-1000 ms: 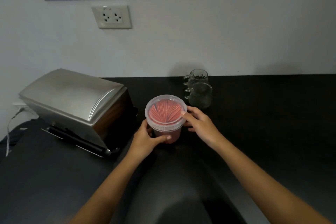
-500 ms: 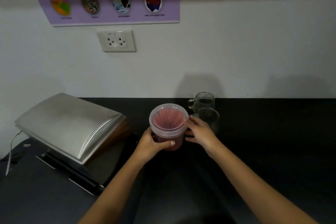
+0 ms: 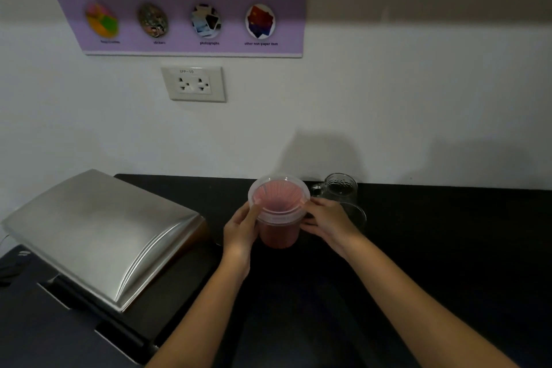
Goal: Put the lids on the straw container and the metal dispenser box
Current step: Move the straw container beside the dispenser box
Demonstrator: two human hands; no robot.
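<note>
Your left hand is wrapped around the left side of the round translucent plastic straw container, thumb up at the rim, and your right hand is clamped on its right side, fingertips pressing at the edge of the clear round plastic lid. The lid sits on top of the container, and the pink straws show through it, fanned out inside. Whether the lid is fully snapped down all the way round cannot be told from here. The container stands on the black table, near the back edge by the white wall.

To your left, well apart from the container, is the brushed-metal dispenser box, its curved silver lid lying over the top of it. A dark base shows under its near edge.

Just behind your right hand stand two clear glass mugs, one in front of the other; the nearer one is partly hidden by your hand and hard to make out against the dark table.

On the wall above, a white double power socket sits over the box and container, and above that hangs a purple poster with oval pictures and small captions.
</note>
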